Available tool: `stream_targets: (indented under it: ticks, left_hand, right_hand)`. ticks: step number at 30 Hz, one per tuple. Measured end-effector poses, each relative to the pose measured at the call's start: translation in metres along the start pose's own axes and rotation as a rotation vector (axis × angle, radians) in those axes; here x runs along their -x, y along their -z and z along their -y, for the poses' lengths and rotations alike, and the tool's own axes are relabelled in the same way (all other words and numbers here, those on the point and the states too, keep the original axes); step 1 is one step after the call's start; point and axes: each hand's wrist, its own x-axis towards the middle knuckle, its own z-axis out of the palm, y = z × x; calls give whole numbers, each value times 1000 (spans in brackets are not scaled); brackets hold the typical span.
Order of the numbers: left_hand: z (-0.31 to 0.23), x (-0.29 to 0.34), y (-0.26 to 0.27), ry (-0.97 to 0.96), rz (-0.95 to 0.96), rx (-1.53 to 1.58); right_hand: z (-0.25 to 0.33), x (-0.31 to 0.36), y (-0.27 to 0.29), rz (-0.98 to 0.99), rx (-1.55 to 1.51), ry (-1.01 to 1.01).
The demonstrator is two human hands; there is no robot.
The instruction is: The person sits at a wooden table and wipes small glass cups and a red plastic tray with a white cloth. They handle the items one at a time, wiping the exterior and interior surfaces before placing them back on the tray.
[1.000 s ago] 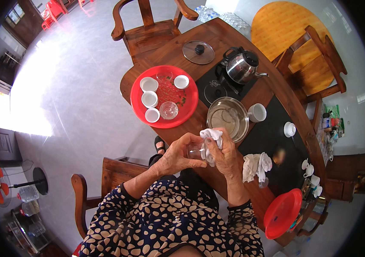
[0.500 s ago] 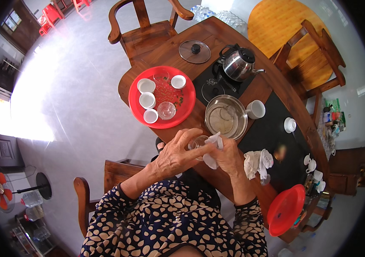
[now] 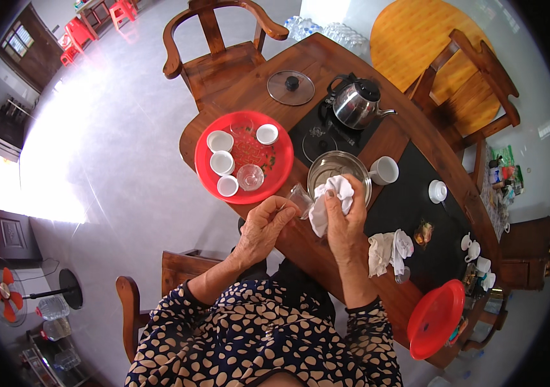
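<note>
A red tray (image 3: 281, 157) of small white cups (image 3: 222, 163) sits at ten o'clock from a clear glass (image 3: 300, 199) held tilted over the table's near side. The person's left hand (image 3: 265, 222) pinches the glass at its left side between thumb and bunched fingertips; the right hand (image 3: 346, 222), on the other side, grips a bunched white cloth (image 3: 331, 201) against it, thumb on top.

That light left-hand pinch looks the weak point: smooth glass could slip if the cloth pushes or twists too hard. A drop might chip it on the table (image 3: 293, 244) or on the steel bowl (image 3: 366, 187) at two o'clock, whose rim the cloth overlaps. A wide swing of the right elbow could catch the folded cloths (image 3: 381, 253) at four o'clock, beside which a small glass piece (image 3: 402, 275) lies.

The tray's lower rim lies close to the table edge. At nine o'clock, beyond that edge, grey floor (image 3: 127, 168) offers room but no support. Toward three o'clock, the white mug (image 3: 388, 171), just beside the bowl, narrows the way; between tray and bowl runs a slim strip of wood.
</note>
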Motion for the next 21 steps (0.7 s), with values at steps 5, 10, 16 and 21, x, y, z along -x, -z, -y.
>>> stream_targets:
  ticks: [5,10,16,21]
  left_hand:
    - [11,1,-7,-33,-38,130]
    - [8,6,-1,38,-19,130]
    - [-1,11,2,24,69,59]
    - [-2,15,-3,-24,118,126]
  right_hand:
    - [-11,17,-16,73,281,331]
    - [0,28,-8,210,439,605]
    - [1,13,-1,260,272,495]
    - [5,-1,8,324,-34,-200]
